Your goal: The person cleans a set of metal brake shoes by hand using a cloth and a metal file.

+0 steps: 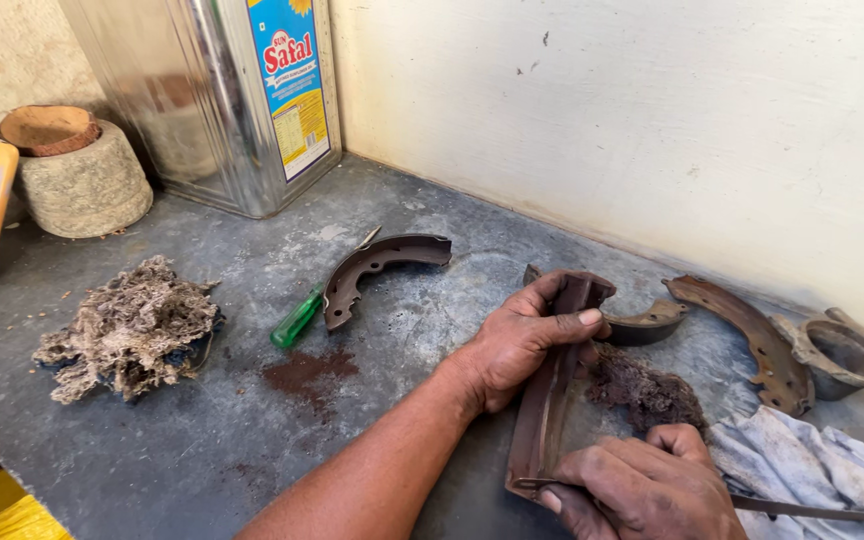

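Holding a rusty brake shoe (552, 385) on edge over the grey desk (202, 440), the person had the left hand (522, 340) wrapped around its upper end, thumb laid across the top, and the right hand (642, 485) closed around its lower end. The right hand also seemed to grip a thin metal tool (812, 512) that ran off toward the right edge, though how the fingers held it could not be told. A wad of dark, dirty fibre (647, 392) lay just beside the shoe, between the two hands, and a patch of rust-coloured dust (307, 372) marked the desk to the left, which suggested that some cleaning was already done. The held shoe looked brown and grimy along its web, so the work on it seemed to be partway. A second shoe (377, 265) lay apart on the desk, touching a green-handled screwdriver (302, 315), and looked somewhat cleaner. Two more shoes (752, 330) lay to the right near a round metal hub (842, 352), rusty and seemingly not yet handled. A white rag (802, 460) lay at the right, a larger clump of grey fibre (132, 325) at the left, and a big tin can (212, 90) stood by the wall.
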